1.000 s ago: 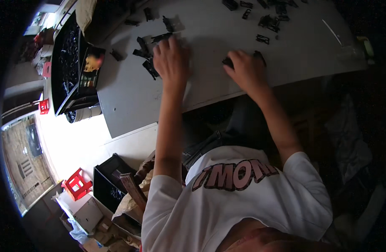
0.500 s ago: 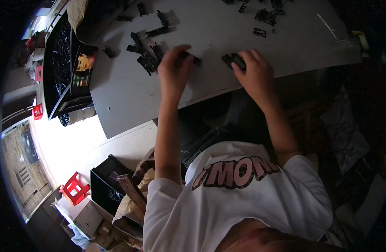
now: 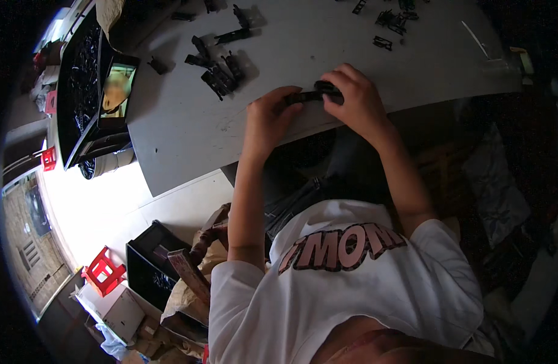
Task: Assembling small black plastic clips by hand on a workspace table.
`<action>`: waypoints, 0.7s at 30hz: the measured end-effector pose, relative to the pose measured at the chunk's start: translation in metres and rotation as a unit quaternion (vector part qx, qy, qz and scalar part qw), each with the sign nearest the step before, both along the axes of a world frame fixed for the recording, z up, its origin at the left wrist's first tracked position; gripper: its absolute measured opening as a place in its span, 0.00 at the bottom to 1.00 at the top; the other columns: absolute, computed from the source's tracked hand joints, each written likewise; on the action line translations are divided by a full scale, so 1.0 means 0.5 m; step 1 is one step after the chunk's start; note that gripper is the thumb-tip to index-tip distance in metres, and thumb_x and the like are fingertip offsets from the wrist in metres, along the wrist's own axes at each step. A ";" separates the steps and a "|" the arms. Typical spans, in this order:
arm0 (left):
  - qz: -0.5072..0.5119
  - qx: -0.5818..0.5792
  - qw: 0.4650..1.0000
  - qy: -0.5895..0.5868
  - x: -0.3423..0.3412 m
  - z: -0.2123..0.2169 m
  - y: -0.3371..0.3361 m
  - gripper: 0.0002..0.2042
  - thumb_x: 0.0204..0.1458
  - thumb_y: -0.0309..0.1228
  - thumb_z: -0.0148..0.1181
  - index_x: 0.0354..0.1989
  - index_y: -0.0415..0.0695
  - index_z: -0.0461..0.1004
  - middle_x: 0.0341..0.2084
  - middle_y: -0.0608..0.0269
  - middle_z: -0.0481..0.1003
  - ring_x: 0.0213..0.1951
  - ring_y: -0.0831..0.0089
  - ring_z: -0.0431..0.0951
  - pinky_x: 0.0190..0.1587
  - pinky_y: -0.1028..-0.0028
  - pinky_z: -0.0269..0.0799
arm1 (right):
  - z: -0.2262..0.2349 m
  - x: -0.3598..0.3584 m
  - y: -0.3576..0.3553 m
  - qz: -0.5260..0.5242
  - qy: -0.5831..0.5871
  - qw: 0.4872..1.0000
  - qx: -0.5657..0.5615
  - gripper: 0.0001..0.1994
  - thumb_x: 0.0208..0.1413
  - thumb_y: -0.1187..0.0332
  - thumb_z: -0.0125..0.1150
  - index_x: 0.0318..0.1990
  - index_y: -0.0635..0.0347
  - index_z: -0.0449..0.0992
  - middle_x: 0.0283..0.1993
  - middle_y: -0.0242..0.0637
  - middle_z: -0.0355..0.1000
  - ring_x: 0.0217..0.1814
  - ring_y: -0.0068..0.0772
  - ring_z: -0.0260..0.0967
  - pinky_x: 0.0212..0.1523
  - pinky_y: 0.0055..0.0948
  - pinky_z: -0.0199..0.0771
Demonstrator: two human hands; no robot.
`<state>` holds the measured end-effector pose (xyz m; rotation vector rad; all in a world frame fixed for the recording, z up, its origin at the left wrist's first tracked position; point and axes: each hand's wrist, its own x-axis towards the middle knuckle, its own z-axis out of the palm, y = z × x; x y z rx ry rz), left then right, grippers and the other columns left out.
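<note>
Near the front edge of the grey table, my left hand [image 3: 272, 118] pinches the left end of a slim black plastic part [image 3: 304, 97]. My right hand [image 3: 357, 97] is closed on a black plastic piece [image 3: 329, 90] at the other end, its fingers curled over it. The two black pieces meet between my hands; whether they are joined I cannot tell. Left of my left hand lies a loose pile of black plastic parts [image 3: 218, 79]. Beyond it, more long black parts [image 3: 233, 35] rest on the table.
Small black frame-like pieces [image 3: 391, 21] lie at the far right of the table [image 3: 188, 139]. A phone [image 3: 118, 91] with a lit screen leans at the left against a black bin [image 3: 85, 85] full of black parts. A red stool [image 3: 104, 272] and a black crate [image 3: 151, 261] stand lower left.
My left hand has moved right and nearer, away from the pile, bringing its black part to the right hand. The right hand has shifted slightly left and farther up.
</note>
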<state>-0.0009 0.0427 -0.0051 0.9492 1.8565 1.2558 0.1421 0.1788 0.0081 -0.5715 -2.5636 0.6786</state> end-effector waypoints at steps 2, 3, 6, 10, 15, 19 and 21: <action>-0.011 -0.021 1.000 0.009 0.000 -0.003 0.000 0.15 0.48 0.22 0.60 0.45 0.36 0.73 0.32 0.60 0.77 0.34 0.78 0.75 0.39 0.77 0.70 | 0.017 -0.009 -0.006 0.025 0.008 1.000 -0.007 0.14 0.42 0.74 0.63 0.39 0.63 0.72 0.36 0.40 0.66 0.38 0.41 0.68 0.37 0.36 0.72; 0.007 0.032 0.999 0.017 0.000 -0.020 0.000 0.15 0.44 0.23 0.62 0.43 0.39 0.75 0.26 0.61 0.75 0.28 0.80 0.72 0.33 0.78 0.68 | 0.023 -0.015 -0.010 0.049 0.016 0.999 -0.013 0.14 0.41 0.75 0.64 0.39 0.64 0.72 0.35 0.39 0.65 0.37 0.41 0.68 0.38 0.35 0.71; 0.025 0.079 0.997 -0.003 -0.005 -0.047 0.000 0.15 0.42 0.24 0.64 0.41 0.40 0.76 0.20 0.61 0.75 0.23 0.81 0.71 0.28 0.79 0.67 | 0.022 -0.028 -0.016 0.081 -0.025 0.996 -0.011 0.14 0.41 0.76 0.63 0.39 0.65 0.72 0.36 0.39 0.65 0.38 0.41 0.68 0.39 0.34 0.71; 0.071 0.075 0.994 0.033 0.025 -0.020 0.018 0.14 0.44 0.25 0.63 0.42 0.40 0.75 0.21 0.60 0.76 0.25 0.81 0.73 0.30 0.78 0.70 | 0.013 -0.034 -0.034 0.077 -0.040 0.996 0.033 0.14 0.41 0.77 0.63 0.40 0.64 0.73 0.36 0.39 0.65 0.39 0.41 0.68 0.39 0.34 0.71; 0.060 0.119 0.989 -0.063 0.033 -0.015 0.016 0.14 0.47 0.23 0.60 0.44 0.40 0.73 0.23 0.66 0.74 0.22 0.83 0.71 0.26 0.81 0.67 | -0.006 -0.005 -0.008 0.038 -0.010 0.984 -0.175 0.12 0.43 0.75 0.65 0.36 0.67 0.72 0.39 0.38 0.69 0.34 0.31 0.69 0.33 0.27 0.70; -0.011 0.110 0.984 -0.143 0.045 0.012 0.009 0.13 0.53 0.25 0.56 0.48 0.40 0.71 0.28 0.67 0.74 0.24 0.84 0.69 0.25 0.83 0.64 | -0.018 0.022 0.007 0.040 -0.047 0.908 -0.413 0.11 0.45 0.72 0.66 0.36 0.66 0.73 0.40 0.36 0.70 0.34 0.25 0.69 0.30 0.23 0.68; -0.014 0.121 0.979 -0.161 0.046 -0.002 0.008 0.13 0.53 0.26 0.56 0.48 0.39 0.71 0.28 0.68 0.73 0.25 0.85 0.68 0.25 0.83 0.64 | -0.008 0.029 0.007 0.043 -0.077 0.915 -0.394 0.15 0.44 0.63 0.69 0.35 0.63 0.74 0.42 0.43 0.71 0.42 0.37 0.70 0.39 0.35 0.71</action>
